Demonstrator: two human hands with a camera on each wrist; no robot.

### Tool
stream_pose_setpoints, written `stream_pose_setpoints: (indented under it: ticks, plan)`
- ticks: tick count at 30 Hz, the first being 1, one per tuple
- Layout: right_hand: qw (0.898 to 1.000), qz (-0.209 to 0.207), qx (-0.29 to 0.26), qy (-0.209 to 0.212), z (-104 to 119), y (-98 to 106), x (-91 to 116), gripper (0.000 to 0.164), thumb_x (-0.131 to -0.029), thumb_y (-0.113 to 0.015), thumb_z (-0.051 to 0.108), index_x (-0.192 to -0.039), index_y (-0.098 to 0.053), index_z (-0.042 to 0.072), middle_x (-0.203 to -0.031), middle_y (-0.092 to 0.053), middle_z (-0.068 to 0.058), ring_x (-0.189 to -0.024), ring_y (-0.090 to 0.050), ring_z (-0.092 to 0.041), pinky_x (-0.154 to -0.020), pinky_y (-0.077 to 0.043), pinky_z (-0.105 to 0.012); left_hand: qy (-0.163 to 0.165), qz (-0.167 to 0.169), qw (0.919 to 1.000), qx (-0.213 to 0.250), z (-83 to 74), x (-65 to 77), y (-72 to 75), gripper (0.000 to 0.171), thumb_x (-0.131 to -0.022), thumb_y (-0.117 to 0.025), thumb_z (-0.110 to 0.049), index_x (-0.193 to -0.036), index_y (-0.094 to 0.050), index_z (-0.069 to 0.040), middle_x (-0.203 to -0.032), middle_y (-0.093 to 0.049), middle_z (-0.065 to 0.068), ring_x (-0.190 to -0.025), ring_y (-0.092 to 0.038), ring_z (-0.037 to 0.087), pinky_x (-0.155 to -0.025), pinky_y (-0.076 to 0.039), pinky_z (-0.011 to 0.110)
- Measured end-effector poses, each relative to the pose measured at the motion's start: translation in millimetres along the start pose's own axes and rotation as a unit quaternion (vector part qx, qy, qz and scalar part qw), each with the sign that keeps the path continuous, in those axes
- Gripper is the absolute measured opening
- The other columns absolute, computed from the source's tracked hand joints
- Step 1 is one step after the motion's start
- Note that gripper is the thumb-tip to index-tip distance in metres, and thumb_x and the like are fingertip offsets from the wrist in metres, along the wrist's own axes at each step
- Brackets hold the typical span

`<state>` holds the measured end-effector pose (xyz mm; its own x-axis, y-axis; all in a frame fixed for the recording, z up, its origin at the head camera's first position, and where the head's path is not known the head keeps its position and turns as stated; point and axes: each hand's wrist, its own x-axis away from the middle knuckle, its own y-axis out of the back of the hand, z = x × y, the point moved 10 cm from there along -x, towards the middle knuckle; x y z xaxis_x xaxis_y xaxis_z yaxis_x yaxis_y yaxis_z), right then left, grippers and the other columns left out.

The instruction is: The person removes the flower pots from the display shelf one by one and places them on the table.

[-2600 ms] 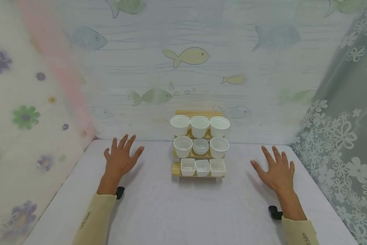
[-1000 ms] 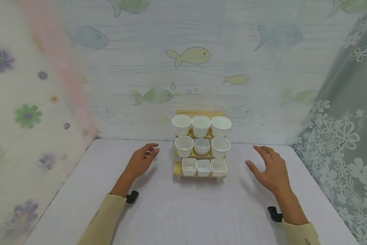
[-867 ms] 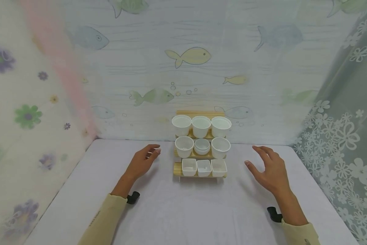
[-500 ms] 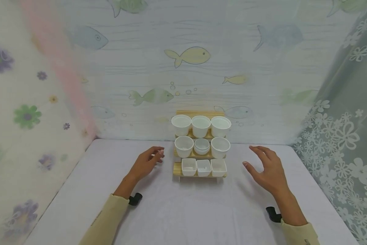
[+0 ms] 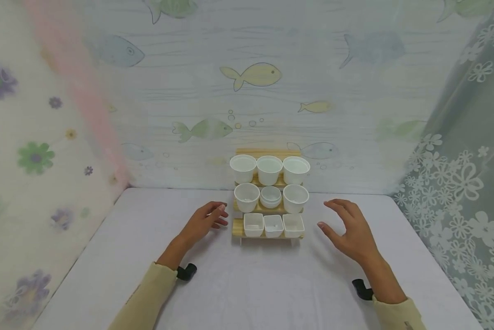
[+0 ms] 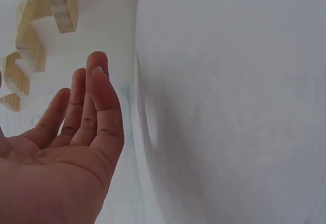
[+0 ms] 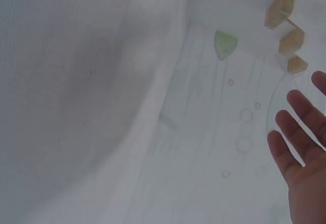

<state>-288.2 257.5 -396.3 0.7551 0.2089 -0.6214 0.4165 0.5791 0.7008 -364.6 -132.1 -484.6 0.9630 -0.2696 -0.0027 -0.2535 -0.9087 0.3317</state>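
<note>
Closer in than in the earlier frame, we find the left hand (image 5: 201, 222) just beside the three-tier wooden rack (image 5: 238, 227), fingers loosely bent, and the right hand (image 5: 352, 233) farther off, fingers spread. Nine white containers (image 5: 270, 198) stand on the rack, which rests on the tabletop (image 5: 251, 288) between both hands.

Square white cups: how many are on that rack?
3: left cup, middle cup and right cup, side by side at the bottom of the wooden rack; none look hidden.
</note>
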Motion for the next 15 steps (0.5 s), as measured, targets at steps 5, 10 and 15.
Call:
stream_pose_setpoints:
  ticks: [5, 10, 15]
  plan:
    - [1.0, 0.014, -0.024, 0.011, 6, -8, 1, 0.053, -0.085, -0.09, 0.018, -0.132, -0.068, 0.012, -0.138, -0.062, -0.008, -0.133, -0.054, -0.032, -0.104, -0.048, -0.061, 0.024, 0.011, 0.9992, 0.028, 7.9, -2.2, -7.5, 0.059, -0.109, -0.055, -0.052, -0.148, -0.055, -0.008, -0.128, -0.069, 0.015, -0.109, -0.074, 0.026, -0.098, -0.059, 0.042]
    - [0.998, 0.04, -0.051, 0.024, 14, -16, 0, 0.05, -0.086, -0.089, 0.016, -0.131, -0.067, 0.018, -0.139, -0.062, -0.005, -0.132, -0.056, -0.028, -0.108, -0.05, -0.047, 0.026, 0.03, 0.9977, 0.055, 13.5, -3.3, -14.0, 0.057, -0.11, -0.058, -0.047, -0.149, -0.054, -0.006, -0.13, -0.068, 0.017, -0.111, -0.073, 0.028, -0.098, -0.059, 0.041]
    - [0.995, 0.053, -0.077, 0.037, 22, -21, -1, 0.05, -0.087, -0.089, 0.016, -0.132, -0.067, 0.021, -0.139, -0.062, -0.003, -0.131, -0.058, -0.024, -0.112, -0.038, -0.016, 0.017, 0.046, 0.997, 0.06, 11.2, -1.3, -19.2, 0.052, -0.11, -0.06, -0.039, -0.15, -0.053, -0.005, -0.128, -0.068, 0.016, -0.107, -0.074, 0.027, -0.095, -0.06, 0.04]
